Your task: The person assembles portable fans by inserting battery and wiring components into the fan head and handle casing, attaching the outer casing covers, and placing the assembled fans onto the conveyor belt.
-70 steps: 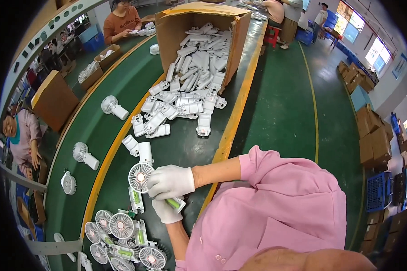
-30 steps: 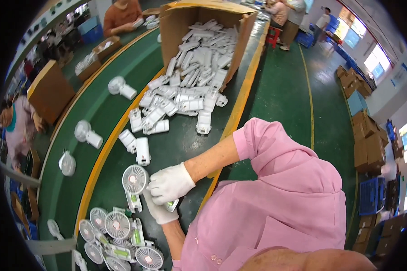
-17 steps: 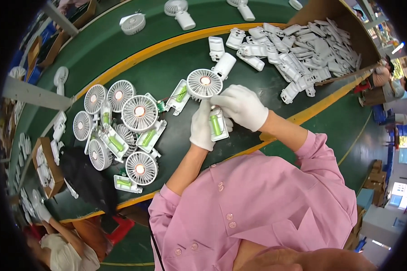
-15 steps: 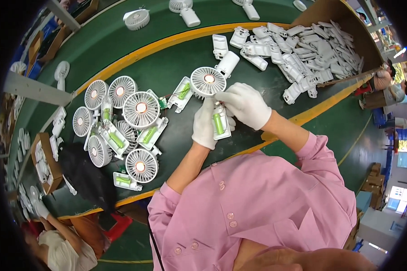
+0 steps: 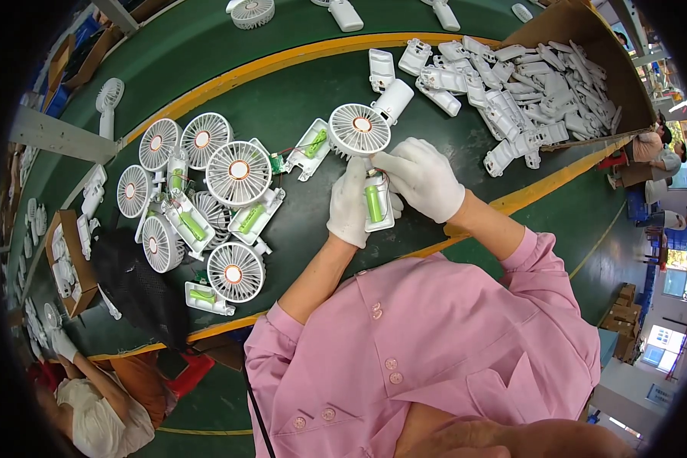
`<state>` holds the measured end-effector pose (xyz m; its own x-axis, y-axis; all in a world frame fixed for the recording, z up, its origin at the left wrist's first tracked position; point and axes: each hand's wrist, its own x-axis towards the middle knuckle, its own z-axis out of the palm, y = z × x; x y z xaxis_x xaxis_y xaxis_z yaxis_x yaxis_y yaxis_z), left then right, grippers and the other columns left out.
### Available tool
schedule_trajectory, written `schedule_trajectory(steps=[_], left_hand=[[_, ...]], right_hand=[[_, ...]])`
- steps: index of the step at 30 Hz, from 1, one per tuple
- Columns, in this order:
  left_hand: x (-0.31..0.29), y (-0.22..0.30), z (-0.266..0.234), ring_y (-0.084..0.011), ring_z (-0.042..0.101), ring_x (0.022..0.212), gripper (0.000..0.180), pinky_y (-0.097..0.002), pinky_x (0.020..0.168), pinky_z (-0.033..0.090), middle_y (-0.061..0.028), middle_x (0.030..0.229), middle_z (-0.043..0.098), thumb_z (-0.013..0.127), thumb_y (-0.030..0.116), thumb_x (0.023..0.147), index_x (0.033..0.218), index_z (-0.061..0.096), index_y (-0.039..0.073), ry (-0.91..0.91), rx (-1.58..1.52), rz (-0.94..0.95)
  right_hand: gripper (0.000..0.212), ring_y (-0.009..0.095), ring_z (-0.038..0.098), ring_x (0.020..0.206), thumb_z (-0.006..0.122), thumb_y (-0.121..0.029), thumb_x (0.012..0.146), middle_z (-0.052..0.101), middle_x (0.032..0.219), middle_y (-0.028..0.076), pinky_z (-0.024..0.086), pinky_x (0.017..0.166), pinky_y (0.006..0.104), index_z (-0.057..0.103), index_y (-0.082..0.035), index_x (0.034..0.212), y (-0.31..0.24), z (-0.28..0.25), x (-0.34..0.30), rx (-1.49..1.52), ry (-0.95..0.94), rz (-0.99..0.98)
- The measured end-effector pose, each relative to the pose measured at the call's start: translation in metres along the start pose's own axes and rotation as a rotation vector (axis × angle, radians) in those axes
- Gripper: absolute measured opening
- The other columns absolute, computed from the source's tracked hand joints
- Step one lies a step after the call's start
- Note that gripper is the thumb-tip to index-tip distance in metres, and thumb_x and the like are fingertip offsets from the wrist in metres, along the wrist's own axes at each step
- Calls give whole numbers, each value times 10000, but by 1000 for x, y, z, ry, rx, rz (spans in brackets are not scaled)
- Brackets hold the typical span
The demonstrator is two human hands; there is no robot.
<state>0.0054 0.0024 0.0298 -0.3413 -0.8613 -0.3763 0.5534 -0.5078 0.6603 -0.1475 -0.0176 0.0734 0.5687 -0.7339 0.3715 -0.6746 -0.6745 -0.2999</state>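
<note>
A small white handheld fan [image 5: 359, 128] is upright in front of me, its round grille facing up. My left hand [image 5: 349, 204], in a white glove, is closed round its opened handle [image 5: 378, 221], where a green battery [image 5: 373, 203] shows. My gloved right hand [image 5: 426, 177] pinches at the neck just below the grille; its fingertips hide what lies between them. Behind the grille is a smooth white handle cover [image 5: 393, 101]. Left of the fan, an open handle half [image 5: 310, 151] with another green battery lies on the green table.
Several part-built fans [image 5: 239, 174] are clustered at the left. White plastic shells [image 5: 504, 114] spill from a cardboard box [image 5: 635, 91] at the far right. Finished-looking fans [image 5: 253, 12] lie on the far green surface. A black cloth [image 5: 146, 286] and a co-worker [image 5: 99, 404] are at the lower left.
The view has shifted slightly. Both hands stay on the same fan, with the right fingers still at its neck; nothing has been let go.
</note>
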Motion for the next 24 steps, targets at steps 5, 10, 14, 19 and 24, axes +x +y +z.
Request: schedule_trajectory(steps=[5,10,14,19,24], left_hand=[[-1,3,4,-210,609,524,517,-306,478,509,-143,706,627,349,469,962,976,561,-1,4,42,18],[1,-10,-4,-188,629,594,466,-286,537,509,-125,801,630,365,442,970,1026,524,7,39,426,303],[8,-13,-9,-132,608,735,224,-272,638,501,-81,884,620,613,116,850,1026,536,1,-316,63,12],[8,-19,-3,-146,618,829,366,-284,723,501,-81,930,617,679,31,749,1070,505,-2,-165,348,152],[7,-26,2,-147,608,893,441,-296,787,493,-89,975,616,717,74,718,1089,491,2,5,676,420]], right_hand=[[250,210,541,759,610,-118,751,518,774,20,427,684,332,631,-112,999,-8,-2,0,-157,-40,-41],[286,195,514,794,590,-141,743,488,789,11,417,695,325,612,-97,1025,-16,2,-12,-279,-24,-150],[299,204,523,856,583,-153,757,522,846,25,418,729,336,610,-114,1052,7,-10,-3,-152,-153,-178],[303,200,534,851,585,-152,736,526,884,29,423,743,328,604,-78,1030,4,-18,-1,-198,-181,-269],[301,191,534,820,584,-150,711,506,852,41,434,743,322,597,-29,986,6,-1,-12,-246,-76,-338]])
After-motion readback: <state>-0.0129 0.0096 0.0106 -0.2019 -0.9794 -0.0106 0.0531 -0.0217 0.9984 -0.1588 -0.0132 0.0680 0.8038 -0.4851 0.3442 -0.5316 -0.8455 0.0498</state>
